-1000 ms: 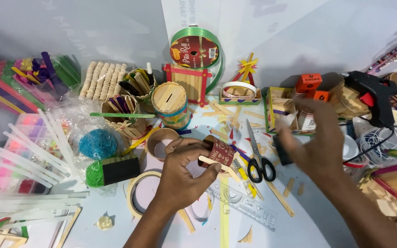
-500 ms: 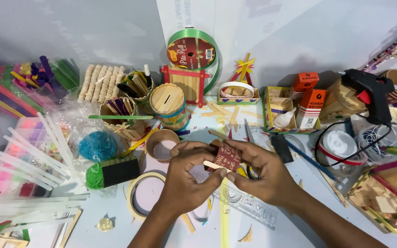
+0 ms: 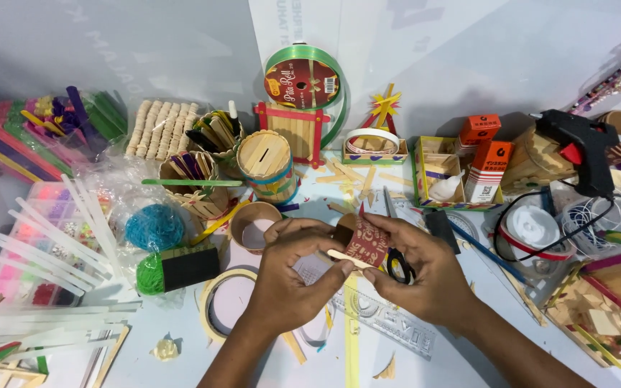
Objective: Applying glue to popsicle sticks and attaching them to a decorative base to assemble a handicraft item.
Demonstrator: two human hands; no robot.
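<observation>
Both my hands meet over the middle of a cluttered craft table. My left hand [image 3: 292, 276] and my right hand [image 3: 425, 269] pinch a small craft piece [image 3: 366, 246] between them: a dark red patterned card fixed to wooden ice-cream sticks. The left thumb and fingers grip its left end and a stick underneath. The right fingers hold its right edge. Black-handled scissors [image 3: 398, 264] lie partly hidden under my right hand. A clear ruler [image 3: 382, 316] lies on the table below the hands.
A black glue gun [image 3: 582, 147] and its cord sit at the right. A tape ring [image 3: 217, 305], a cardboard ring [image 3: 253, 226], a stick-built cylinder [image 3: 267, 165] and a green ribbon roll [image 3: 303, 79] lie left and behind. Coloured sticks and glue sticks [image 3: 44, 244] crowd the left.
My right hand came back from the right side of the table and joined the left on the red craft piece. The piece now sits a little higher, between both hands.
</observation>
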